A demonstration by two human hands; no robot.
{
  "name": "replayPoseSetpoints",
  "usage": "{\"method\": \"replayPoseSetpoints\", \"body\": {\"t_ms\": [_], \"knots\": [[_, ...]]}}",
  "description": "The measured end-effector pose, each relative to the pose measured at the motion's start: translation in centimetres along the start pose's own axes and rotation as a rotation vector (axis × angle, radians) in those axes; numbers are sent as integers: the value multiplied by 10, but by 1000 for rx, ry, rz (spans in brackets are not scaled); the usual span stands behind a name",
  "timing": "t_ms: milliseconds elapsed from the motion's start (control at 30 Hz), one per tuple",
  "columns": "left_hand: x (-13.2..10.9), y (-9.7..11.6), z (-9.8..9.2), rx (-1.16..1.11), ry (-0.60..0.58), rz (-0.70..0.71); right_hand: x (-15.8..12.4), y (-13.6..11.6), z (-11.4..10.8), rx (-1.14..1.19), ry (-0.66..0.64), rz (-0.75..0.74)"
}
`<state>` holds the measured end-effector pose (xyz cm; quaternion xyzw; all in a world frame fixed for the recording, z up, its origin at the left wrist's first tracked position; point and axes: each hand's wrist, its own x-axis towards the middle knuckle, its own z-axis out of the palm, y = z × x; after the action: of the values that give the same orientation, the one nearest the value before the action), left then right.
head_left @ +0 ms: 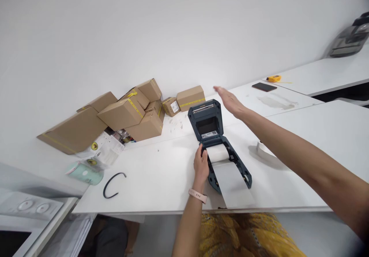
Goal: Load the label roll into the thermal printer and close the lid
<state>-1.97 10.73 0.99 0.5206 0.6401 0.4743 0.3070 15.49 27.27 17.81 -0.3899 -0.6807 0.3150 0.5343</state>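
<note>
A dark blue label printer [245, 174] lies on the white table [161, 176] with its lid [206, 120] swung up and back. Inside sits a white paper roll [217, 152], and its strip [233, 184] runs out toward the table's near edge. My left hand [201, 164] rests against the printer's left side beside the roll, fingers curled on the body. My right hand [229, 99] hovers flat and open just right of the raised lid, touching nothing.
Several taped cardboard boxes [127, 112] are piled against the wall at left, with label sheets and a mint-green roll [86, 172] below them. A black curved band [113, 184] lies near the front. A white tape roll [263, 153], a phone [263, 87] and a yellow tape measure [273, 78] lie to the right.
</note>
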Motion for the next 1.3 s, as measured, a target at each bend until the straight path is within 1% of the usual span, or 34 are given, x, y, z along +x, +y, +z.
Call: {"method": "replayPoseSetpoints", "body": {"t_ms": [67,100,167,233,267,300,367,433,533,633,767,833,900,1000,1100,1200,1233,1300], "knots": [[-12,-4,-1,-44,23,-38,-4,1,7,53,-112,65],[-18,-7,-2,-82,33,-70,-11,1,10,63,-126,68],[-30,-11,-5,-202,47,-167,-33,-1,11,55,-92,32],[-39,-11,-11,-340,70,-255,-64,-1,9,58,-52,-1],[-42,-9,-14,-398,90,-272,-82,0,7,73,-41,-10],[-44,-7,-16,-443,120,-265,-100,2,5,93,-31,-23],[-47,2,-21,-493,175,-202,-136,7,1,131,-11,-62],[-49,13,-22,-498,197,-130,-171,15,-2,135,-29,-96],[-56,27,-17,-445,157,-59,-213,28,-6,105,-77,-95],[-64,35,-8,-430,97,-61,-239,41,-6,66,-78,-71],[-73,36,2,-458,47,-102,-251,50,-3,37,7,-92],[-77,35,4,-480,52,-132,-251,51,0,41,57,-95],[-80,34,5,-498,62,-177,-252,53,4,60,91,-57],[-85,31,5,-506,67,-239,-256,58,8,145,132,113],[-90,26,7,-511,50,-272,-262,65,10,269,132,365],[-91,19,10,-483,43,-280,-267,69,8,390,22,581],[-91,17,10,-465,39,-276,-268,70,8,418,-21,617],[-90,14,10,-440,24,-260,-270,71,6,426,-80,629]]}}
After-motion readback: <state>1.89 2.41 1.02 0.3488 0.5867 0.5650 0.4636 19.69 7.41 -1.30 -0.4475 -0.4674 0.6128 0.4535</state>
